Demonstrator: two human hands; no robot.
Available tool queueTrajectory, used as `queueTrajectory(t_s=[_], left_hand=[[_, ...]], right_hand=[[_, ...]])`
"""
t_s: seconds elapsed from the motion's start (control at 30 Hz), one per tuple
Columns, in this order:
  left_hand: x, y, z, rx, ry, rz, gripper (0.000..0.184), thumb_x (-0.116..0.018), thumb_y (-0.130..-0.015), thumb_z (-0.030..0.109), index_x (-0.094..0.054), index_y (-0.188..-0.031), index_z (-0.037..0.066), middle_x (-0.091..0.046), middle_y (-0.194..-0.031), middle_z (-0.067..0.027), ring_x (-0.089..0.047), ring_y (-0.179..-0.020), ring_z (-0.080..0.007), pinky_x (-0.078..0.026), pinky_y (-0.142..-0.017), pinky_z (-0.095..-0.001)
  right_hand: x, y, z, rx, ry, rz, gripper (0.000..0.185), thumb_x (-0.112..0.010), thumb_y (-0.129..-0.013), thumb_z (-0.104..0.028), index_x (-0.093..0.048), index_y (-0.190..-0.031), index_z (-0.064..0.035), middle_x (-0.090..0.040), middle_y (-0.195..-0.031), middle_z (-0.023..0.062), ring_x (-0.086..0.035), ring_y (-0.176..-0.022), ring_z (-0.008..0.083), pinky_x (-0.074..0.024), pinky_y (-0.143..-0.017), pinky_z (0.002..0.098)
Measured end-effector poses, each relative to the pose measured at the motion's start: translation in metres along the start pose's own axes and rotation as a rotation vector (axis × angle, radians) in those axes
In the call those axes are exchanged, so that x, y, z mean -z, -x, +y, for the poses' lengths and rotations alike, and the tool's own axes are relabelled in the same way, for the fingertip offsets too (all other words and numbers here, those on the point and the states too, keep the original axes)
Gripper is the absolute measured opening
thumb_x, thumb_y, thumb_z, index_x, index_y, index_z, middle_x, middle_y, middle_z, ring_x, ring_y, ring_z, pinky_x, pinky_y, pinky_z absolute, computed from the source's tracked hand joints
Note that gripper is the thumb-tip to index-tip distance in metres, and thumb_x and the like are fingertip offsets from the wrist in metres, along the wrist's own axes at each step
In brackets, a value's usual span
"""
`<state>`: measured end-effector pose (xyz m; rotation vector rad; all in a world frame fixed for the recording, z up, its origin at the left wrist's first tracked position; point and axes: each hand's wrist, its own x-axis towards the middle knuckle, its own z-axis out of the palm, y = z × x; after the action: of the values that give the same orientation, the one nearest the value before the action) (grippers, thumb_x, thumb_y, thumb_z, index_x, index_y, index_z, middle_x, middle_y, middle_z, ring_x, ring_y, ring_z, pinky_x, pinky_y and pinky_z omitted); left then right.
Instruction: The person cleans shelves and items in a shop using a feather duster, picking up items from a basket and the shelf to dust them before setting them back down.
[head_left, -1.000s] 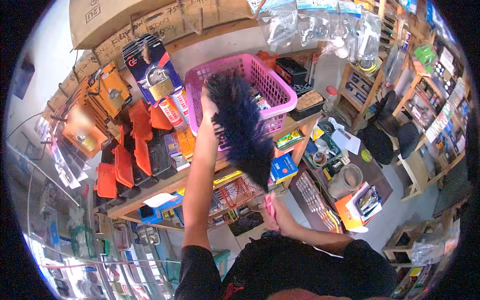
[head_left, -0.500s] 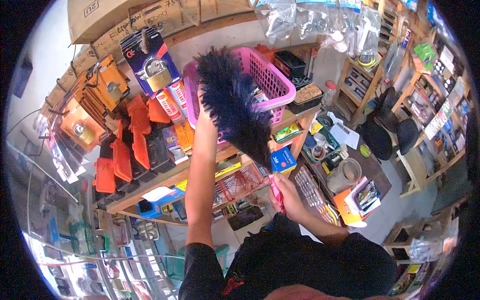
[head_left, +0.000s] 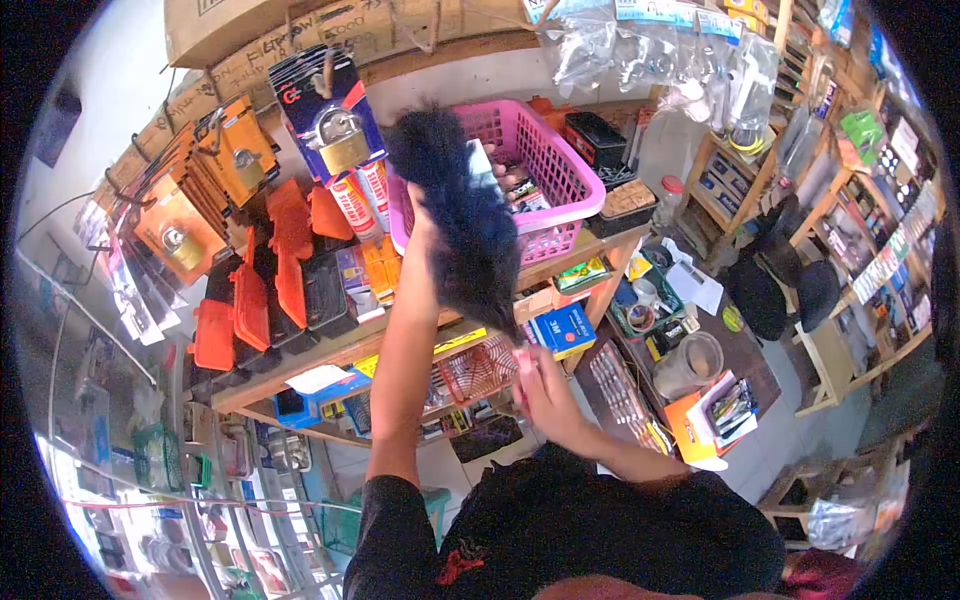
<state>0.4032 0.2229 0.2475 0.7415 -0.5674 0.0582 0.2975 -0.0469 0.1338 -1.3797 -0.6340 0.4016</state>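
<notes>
A feather duster (head_left: 468, 235) with dark, fluffy feathers stands across the front of a pink plastic basket (head_left: 560, 213), blurred by motion. My right hand (head_left: 548, 396) is closed around its pink handle, below the feathers. Small packaged items show inside the basket. Reaching up along the basket's left side, my left hand (head_left: 420, 215) is mostly covered by the duster. Its fingers are hidden, so I cannot make out whether it grips the basket.
Left of the basket are sealant boxes (head_left: 354, 205), orange-lidded cases (head_left: 252, 305) and hanging padlock packs (head_left: 335, 140). A blue 3M box (head_left: 562, 328) sits on the shelf below. To the right, a clear jar (head_left: 688, 366) stands on a low table beside an orange box of pens (head_left: 700, 425).
The duster has swung left and stands more upright, showing more of the basket's contents. My right hand has moved left with the handle. The view has shifted slightly.
</notes>
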Motion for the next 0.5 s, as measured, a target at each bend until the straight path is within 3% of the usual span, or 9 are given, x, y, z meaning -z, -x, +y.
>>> queueTrajectory(t_s=[0.07, 0.13, 0.23, 0.3, 0.33, 0.4, 0.47, 0.5], left_hand=[[-0.009, 0.002, 0.002, -0.045, 0.127, 0.213, 0.066, -0.035, -0.095, 0.057, -0.054, -0.133, 0.006, -0.065, -0.117, -0.0161, -0.060, -0.111, -0.0358, -0.048, -0.097, -0.0506], [-0.018, 0.000, 0.002, -0.099, 0.261, 0.424, 0.062, -0.037, -0.096, 0.054, -0.054, -0.132, 0.006, -0.066, -0.115, -0.0141, -0.062, -0.106, -0.0348, -0.049, -0.095, -0.0497], [-0.017, 0.000, 0.000, -0.091, 0.344, 0.113, 0.060, -0.043, -0.095, 0.054, -0.056, -0.129, 0.006, -0.065, -0.118, -0.0134, -0.062, -0.105, -0.0320, -0.049, -0.096, -0.0477], [-0.027, -0.004, 0.000, -0.090, 0.254, 0.244, 0.055, -0.045, -0.097, 0.049, -0.056, -0.130, 0.007, -0.064, -0.122, -0.0123, -0.061, -0.107, -0.0301, -0.048, -0.098, -0.0470], [-0.059, -0.001, 0.000, -0.100, 0.137, 0.485, 0.050, -0.043, -0.098, 0.044, -0.055, -0.131, 0.008, -0.062, -0.125, -0.0115, -0.060, -0.109, -0.0291, -0.046, -0.099, -0.0470], [-0.068, 0.000, 0.004, -0.090, -0.004, 0.693, 0.043, -0.042, -0.100, 0.037, -0.055, -0.131, 0.009, -0.060, -0.128, -0.0099, -0.057, -0.113, -0.0273, -0.044, -0.102, -0.0464], [-0.039, 0.001, 0.005, -0.041, -0.042, 0.636, 0.039, -0.041, -0.102, 0.034, -0.056, -0.128, 0.009, -0.059, -0.130, -0.0086, -0.056, -0.116, -0.0256, -0.042, -0.104, -0.0452], [-0.032, -0.002, 0.004, -0.113, -0.046, 0.654, 0.037, -0.041, -0.102, 0.032, -0.056, -0.127, 0.009, -0.059, -0.129, -0.0082, -0.056, -0.116, -0.0253, -0.042, -0.104, -0.0448]], right_hand=[[-0.003, 0.016, 0.017, -0.108, -0.150, -0.009, 0.025, -0.045, -0.104, -0.031, -0.052, -0.105, -0.0068, -0.048, -0.072, -0.0031, -0.043, -0.059, 0.0052, -0.0347, -0.051, 0.0235], [0.011, 0.006, 0.005, -0.085, -0.095, 0.079, 0.024, -0.047, -0.103, -0.029, -0.054, -0.106, -0.0065, -0.048, -0.070, -0.0033, -0.042, -0.057, 0.0043, -0.0336, -0.049, 0.0225], [0.033, 0.000, 0.002, -0.023, -0.005, 0.158, 0.022, -0.046, -0.103, -0.024, -0.057, -0.112, -0.0062, -0.051, -0.064, 0.0003, -0.039, -0.045, 0.0046, -0.0290, -0.040, 0.0210], [0.042, 0.004, -0.007, 0.033, 0.013, 0.145, 0.022, -0.047, -0.103, -0.024, -0.056, -0.111, -0.0056, -0.052, -0.064, 0.0005, -0.039, -0.043, 0.0047, -0.0283, -0.038, 0.0212], [0.045, 0.007, -0.006, 0.057, -0.022, 0.144, 0.022, -0.047, -0.102, -0.025, -0.056, -0.109, -0.0058, -0.051, -0.063, 0.0010, -0.038, -0.041, 0.0048, -0.0281, -0.037, 0.0210], [0.051, 0.012, -0.019, 0.003, -0.054, 0.146, 0.021, -0.051, -0.101, -0.026, -0.056, -0.108, -0.0068, -0.051, -0.063, -0.0011, -0.039, -0.044, 0.0041, -0.0291, -0.039, 0.0211], [0.051, 0.013, -0.023, -0.010, -0.088, 0.183, 0.020, -0.052, -0.101, -0.026, -0.057, -0.107, -0.0075, -0.050, -0.062, -0.0022, -0.040, -0.044, 0.0036, -0.0294, -0.039, 0.0213], [0.052, 0.011, -0.024, 0.001, -0.072, 0.193, 0.020, -0.051, -0.101, -0.025, -0.056, -0.107, -0.0069, -0.051, -0.062, -0.0009, -0.039, -0.042, 0.0041, -0.0288, -0.038, 0.0210]])
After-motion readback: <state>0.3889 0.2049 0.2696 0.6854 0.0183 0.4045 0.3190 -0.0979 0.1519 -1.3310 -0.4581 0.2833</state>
